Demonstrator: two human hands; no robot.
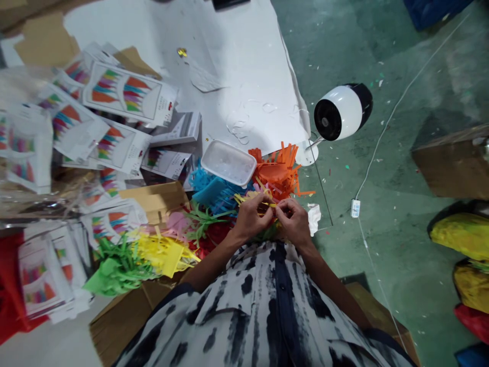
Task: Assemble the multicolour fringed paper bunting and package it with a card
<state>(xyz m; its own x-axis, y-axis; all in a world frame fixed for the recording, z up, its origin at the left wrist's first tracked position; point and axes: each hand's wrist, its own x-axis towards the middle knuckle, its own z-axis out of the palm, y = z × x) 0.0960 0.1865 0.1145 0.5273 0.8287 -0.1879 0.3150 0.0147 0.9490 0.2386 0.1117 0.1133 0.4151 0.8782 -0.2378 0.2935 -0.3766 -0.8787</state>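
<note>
My left hand (252, 218) is closed in a pinch on a yellow paper tassel (248, 196), whose thin strips stick out past the fingers. Close against it, my right hand (295, 220) pinches the yellow tassel's other end; the exact spot between the fingertips is small and partly covered. Just beyond the hands lie orange fringed paper (280, 171) and blue fringed paper (216, 193). A clear plastic tub (229, 162) rests on these piles, with small contents I cannot make out. Green fringed paper (206, 221) lies left of my left hand.
Printed white boxes (124, 94) are heaped at the left. Nearer me are yellow fringed paper (166, 252) and light green fringed paper (118, 267). A white-and-black fan (344, 113) stands right of the white table (252, 66). A cable with a white adapter (355, 208) crosses the floor.
</note>
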